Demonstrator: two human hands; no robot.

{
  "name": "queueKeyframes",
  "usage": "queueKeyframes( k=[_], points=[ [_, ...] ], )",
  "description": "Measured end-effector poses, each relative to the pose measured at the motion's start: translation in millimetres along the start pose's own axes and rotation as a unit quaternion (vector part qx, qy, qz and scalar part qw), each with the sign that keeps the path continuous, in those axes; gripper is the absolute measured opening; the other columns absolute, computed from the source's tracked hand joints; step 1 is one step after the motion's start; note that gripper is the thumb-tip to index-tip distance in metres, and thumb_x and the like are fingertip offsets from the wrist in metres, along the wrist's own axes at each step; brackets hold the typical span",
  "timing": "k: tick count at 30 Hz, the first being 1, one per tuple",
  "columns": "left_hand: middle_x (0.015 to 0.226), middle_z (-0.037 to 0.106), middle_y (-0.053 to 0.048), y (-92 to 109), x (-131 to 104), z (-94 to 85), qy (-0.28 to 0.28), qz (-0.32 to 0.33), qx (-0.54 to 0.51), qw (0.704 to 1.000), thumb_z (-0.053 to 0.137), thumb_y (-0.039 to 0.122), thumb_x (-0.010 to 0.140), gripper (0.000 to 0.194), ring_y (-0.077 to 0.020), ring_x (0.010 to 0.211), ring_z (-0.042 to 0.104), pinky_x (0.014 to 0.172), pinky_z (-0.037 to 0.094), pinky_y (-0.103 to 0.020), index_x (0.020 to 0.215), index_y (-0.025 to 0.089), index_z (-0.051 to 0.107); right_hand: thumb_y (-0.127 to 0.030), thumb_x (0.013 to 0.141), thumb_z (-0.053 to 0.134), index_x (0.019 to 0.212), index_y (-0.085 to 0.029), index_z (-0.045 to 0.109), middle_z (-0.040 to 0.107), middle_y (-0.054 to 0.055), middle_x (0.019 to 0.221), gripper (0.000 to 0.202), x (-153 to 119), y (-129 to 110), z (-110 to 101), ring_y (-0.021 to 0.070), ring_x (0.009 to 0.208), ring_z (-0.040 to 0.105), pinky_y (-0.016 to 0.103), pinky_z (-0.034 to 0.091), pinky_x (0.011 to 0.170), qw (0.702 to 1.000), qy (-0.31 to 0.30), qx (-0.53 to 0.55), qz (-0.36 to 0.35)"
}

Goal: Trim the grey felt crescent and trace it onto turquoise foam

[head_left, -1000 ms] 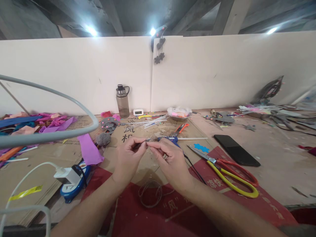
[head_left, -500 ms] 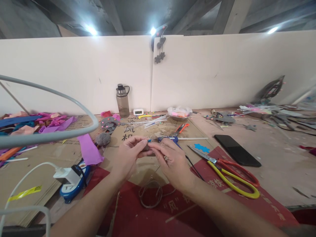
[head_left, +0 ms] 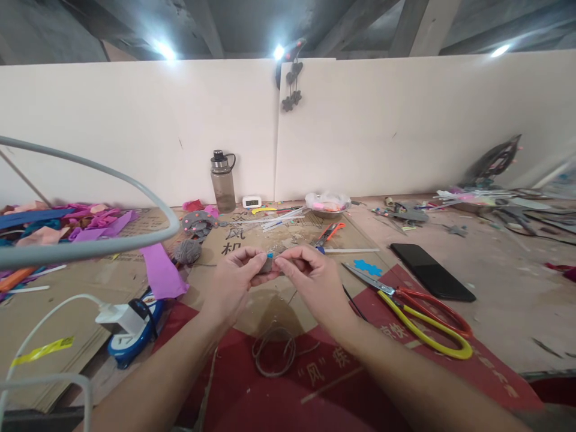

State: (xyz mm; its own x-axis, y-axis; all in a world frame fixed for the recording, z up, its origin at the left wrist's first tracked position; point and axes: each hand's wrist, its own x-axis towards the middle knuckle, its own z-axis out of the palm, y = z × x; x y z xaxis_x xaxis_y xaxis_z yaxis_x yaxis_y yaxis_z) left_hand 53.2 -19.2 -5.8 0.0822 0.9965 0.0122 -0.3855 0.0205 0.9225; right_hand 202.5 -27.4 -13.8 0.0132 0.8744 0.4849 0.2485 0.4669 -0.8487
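My left hand is closed, its thumb and fingers pinching a small grey piece with a bit of blue at its top edge. My right hand meets it from the other side, thumb and forefinger pressed together at the piece's right edge; whatever lies between those fingertips is too small to make out. Below both hands a loose coil of thin grey cord rests on the red printed sheet. The glue gun behind my right hand is mostly hidden, with a white glue stick showing.
To the right lie red-and-yellow scissors, a blue flower-shaped cutout and a black phone. An orange cutter is behind. At left are a power strip, purple cloth and grey yarn. A bottle stands near the partition.
My right hand has turned and shifted slightly; its fingers are now more curled, and the glue gun's blue body behind it is more hidden. My left hand keeps its hold on the grey piece.
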Motion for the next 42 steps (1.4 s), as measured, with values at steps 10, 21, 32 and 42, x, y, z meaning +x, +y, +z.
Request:
queueKeyframes(
  k=[10,21,32,42],
  points=[
    [0.069,0.068,0.0,0,2,-5.2,-0.045,0.012,0.055,0.997,0.078,0.032,0.069,0.021,-0.0132,0.065,0.067,0.073,0.059,-0.031,0.072,0.015,0.065,-0.035,0.073,0.069,0.074,-0.018,0.067,0.068,0.001,0.069,0.017,6,-2,0,0.0141,0.064,0.06,0.028,0.046,0.064,0.977,-0.062,0.16,0.125],
    [0.07,0.071,-0.004,19,10,-29.7,-0.211,0.024,0.265,0.94,0.069,0.031,0.078,0.017,-0.0154,0.065,0.068,0.065,0.055,-0.025,0.077,0.014,0.066,-0.027,0.081,0.06,0.073,-0.016,0.063,0.057,-0.003,0.068,0.014,21,8,-21,0.0101,0.065,0.048,0.022,0.035,0.06,0.966,-0.259,-0.009,0.013],
    [0.071,0.069,-0.005,22,0,-18.5,-0.219,0.195,0.441,0.848,0.062,0.015,0.073,0.006,-0.0147,0.065,0.063,0.063,0.049,-0.024,0.069,0.016,0.067,-0.02,0.079,0.058,0.083,-0.016,0.063,0.051,-0.005,0.069,0.008,27,2,-38,0.0086,0.063,0.043,0.02,0.033,0.057,0.929,-0.364,-0.001,0.068],
    [0.073,0.072,-0.004,14,0,-17.6,-0.274,0.385,0.471,0.745,0.061,0.012,0.08,0.011,-0.0142,0.069,0.068,0.067,0.054,-0.023,0.077,0.02,0.067,-0.025,0.081,0.06,0.077,-0.015,0.064,0.052,-0.004,0.066,0.012,21,4,-35,0.0082,0.061,0.043,0.02,0.033,0.056,0.945,-0.316,0.0,0.081]
  ],
)
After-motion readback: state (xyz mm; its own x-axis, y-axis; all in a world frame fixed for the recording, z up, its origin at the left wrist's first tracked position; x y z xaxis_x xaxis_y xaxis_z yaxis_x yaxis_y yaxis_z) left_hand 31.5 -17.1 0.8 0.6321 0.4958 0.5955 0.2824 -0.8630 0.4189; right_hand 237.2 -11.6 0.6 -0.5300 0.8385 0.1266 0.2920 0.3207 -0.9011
